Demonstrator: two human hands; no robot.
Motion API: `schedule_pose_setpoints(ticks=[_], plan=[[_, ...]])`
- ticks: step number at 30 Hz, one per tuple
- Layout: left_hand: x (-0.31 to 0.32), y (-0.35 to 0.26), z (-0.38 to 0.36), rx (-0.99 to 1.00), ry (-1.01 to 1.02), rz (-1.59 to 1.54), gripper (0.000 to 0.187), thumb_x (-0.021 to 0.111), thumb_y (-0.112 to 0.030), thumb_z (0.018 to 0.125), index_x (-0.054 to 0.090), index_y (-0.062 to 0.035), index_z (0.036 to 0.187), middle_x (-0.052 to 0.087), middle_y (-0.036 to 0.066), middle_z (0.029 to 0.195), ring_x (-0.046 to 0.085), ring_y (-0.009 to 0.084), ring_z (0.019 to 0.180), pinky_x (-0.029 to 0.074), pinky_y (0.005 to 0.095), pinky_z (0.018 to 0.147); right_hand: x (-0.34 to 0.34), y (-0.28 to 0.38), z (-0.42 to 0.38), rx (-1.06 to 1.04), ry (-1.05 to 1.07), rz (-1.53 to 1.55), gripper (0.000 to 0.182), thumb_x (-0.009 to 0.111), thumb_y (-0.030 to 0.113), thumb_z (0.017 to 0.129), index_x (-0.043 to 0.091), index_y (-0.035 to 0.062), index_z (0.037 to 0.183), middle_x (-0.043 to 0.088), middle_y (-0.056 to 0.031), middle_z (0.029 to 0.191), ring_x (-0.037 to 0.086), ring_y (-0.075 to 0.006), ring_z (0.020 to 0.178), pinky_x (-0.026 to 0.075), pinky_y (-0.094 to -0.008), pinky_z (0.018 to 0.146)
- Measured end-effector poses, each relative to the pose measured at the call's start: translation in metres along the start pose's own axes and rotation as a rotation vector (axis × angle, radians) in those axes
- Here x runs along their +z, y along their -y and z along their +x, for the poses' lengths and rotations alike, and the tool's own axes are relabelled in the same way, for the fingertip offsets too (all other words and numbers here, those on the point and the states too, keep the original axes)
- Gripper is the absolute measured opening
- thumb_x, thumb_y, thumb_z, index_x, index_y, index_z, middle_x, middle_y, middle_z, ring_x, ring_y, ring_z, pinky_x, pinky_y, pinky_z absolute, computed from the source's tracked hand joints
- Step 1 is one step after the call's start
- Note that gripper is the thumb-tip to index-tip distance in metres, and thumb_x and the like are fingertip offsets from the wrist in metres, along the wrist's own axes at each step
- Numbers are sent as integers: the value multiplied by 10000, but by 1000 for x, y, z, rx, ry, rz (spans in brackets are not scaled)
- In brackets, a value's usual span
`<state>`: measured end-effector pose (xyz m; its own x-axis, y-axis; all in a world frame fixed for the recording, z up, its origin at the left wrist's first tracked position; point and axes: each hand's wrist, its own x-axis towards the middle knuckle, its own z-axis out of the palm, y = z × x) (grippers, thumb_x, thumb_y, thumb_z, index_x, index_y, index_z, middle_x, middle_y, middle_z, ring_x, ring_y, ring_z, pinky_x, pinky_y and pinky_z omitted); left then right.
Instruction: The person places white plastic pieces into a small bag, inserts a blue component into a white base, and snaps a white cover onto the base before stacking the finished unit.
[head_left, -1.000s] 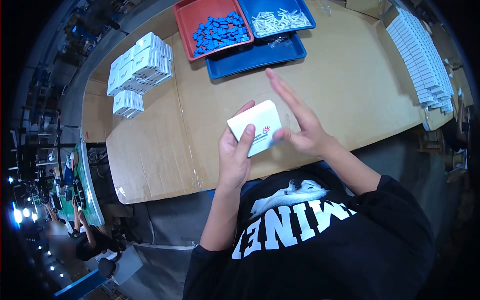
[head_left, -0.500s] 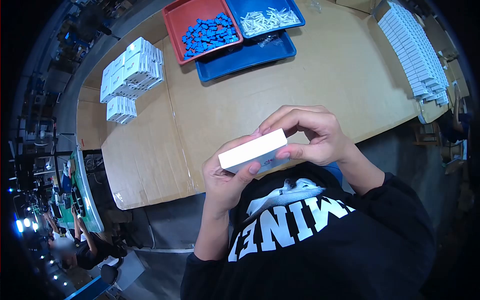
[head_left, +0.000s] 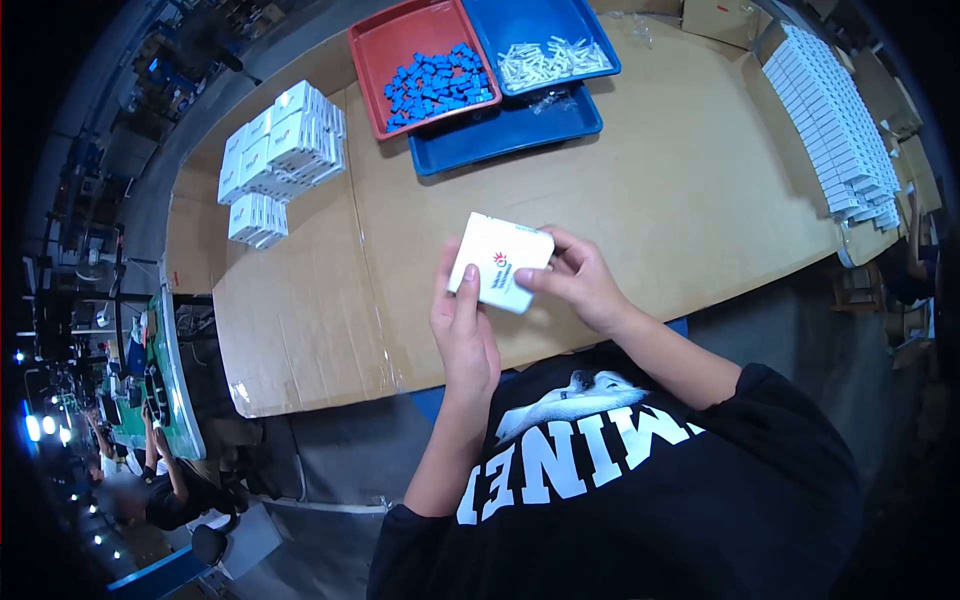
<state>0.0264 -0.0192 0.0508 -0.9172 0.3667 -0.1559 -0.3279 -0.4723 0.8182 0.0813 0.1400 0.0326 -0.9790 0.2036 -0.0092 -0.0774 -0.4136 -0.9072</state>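
Between my two hands is a small white box [head_left: 497, 245] with a red logo and dark print on its face, held tilted above the cardboard-covered table. My left hand [head_left: 464, 325] grips its left side, the thumb on the printed face and the fingers behind. At the right side my right hand [head_left: 580, 279] pinches the box, thumb on the lower right of the face and fingers at the far edge. The back of the box is hidden.
White boxes [head_left: 275, 145] stand stacked at the table's left. A red tray [head_left: 372, 50] holds blue pieces; a blue tray [head_left: 490, 25] holds white pieces. Below sits another blue tray [head_left: 500, 145]. Long rows of white boxes [head_left: 825, 125] line the right edge. A person [head_left: 175, 490] works at far left.
The box has been turned so its printed face shows instead of its narrow side, and both hands have moved up over the table with it. The view has shifted slightly.
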Motion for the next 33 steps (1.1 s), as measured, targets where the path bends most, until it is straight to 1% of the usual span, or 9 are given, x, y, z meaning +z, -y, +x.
schedule_pose_setpoints(ticks=[2, 4, 5, 6, 8, 12, 15, 20, 33], plan=[[-5, 2, 1, 87, -92, 82, 576, 613, -149, 1045, 378, 2, 1548, 547, 168, 1447, 518, 226, 1343, 390, 384, 1143, -2, 8, 2, 13, -34, 48, 408, 809, 45, 885, 605, -9, 1235, 679, -76, 1162, 641, -140, 1140, 548, -296, 939], [-5, -6, 2, 365, -112, 426, 623, 646, -146, 1020, 368, 3, 1557, 520, 187, 1478, 496, 242, 1357, 392, 390, 1126, -8, 15, 4, -53, 9, -102, 407, 823, 46, 870, 616, 8, 1218, 682, -65, 1141, 658, -129, 1074, 543, -295, 927], [-11, -9, 5, 397, -8, 543, 717, 721, -180, 979, 355, 4, 1567, 543, 184, 1457, 545, 246, 1299, 426, 373, 1083, -12, 23, 4, -67, 63, -167, 474, 845, 49, 847, 611, 19, 1257, 689, -54, 1103, 664, -116, 1017, 542, -297, 923], [-12, -13, 5, 393, -11, 545, 717, 721, -180, 979, 355, 4, 1567, 543, 184, 1457, 545, 246, 1299, 426, 373, 1083, -14, 26, 4, -63, 63, -164, 474, 845, 49, 847, 611, 19, 1257, 689, -54, 1103, 664, -116, 1017, 542, -297, 923], [-9, -19, 6, 231, 328, 470, 782, 792, -199, 930, 377, 12, 1558, 587, 186, 1406, 614, 225, 1199, 473, 346, 1019, -17, 31, 2, -77, 103, -372, 484, 861, 61, 838, 628, 6, 1259, 694, -44, 1057, 660, -110, 1002, 544, -294, 909], [0, -20, 1, 53, 291, 330, 580, 792, -161, 930, 553, 65, 1409, 683, 175, 1248, 659, 202, 1124, 526, 345, 1015, -18, 36, -1, -16, 97, -254, 512, 905, 112, 788, 670, 5, 1230, 712, -56, 1036, 673, -136, 1001, 534, -297, 915], [6, -21, -1, 172, 311, 247, 446, 782, -110, 927, 620, 66, 1304, 704, 176, 1237, 671, 225, 1147, 523, 361, 1053, -16, 43, -6, -11, 109, -28, 475, 907, 127, 788, 699, 0, 1196, 721, -69, 1081, 671, -146, 1029, 527, -301, 926], [7, -25, -5, 245, 349, 361, 403, 812, -41, 875, 647, 48, 1232, 709, 197, 1249, 675, 255, 1186, 513, 364, 1070, -20, 54, -11, -244, 190, -398, 406, 865, 88, 809, 738, 16, 1188, 751, -69, 1085, 690, -160, 1002, 522, -311, 919], [-3, -13, 2, 323, 375, 324, 348, 798, 30, 856, 651, 28, 1171, 714, 184, 1221, 660, 313, 1233, 524, 407, 1072, -17, 52, -2, -336, 214, -450, 402, 869, 75, 782, 740, -16, 1152, 732, -141, 1106, 687, -232, 1035, 532, -342, 922]])
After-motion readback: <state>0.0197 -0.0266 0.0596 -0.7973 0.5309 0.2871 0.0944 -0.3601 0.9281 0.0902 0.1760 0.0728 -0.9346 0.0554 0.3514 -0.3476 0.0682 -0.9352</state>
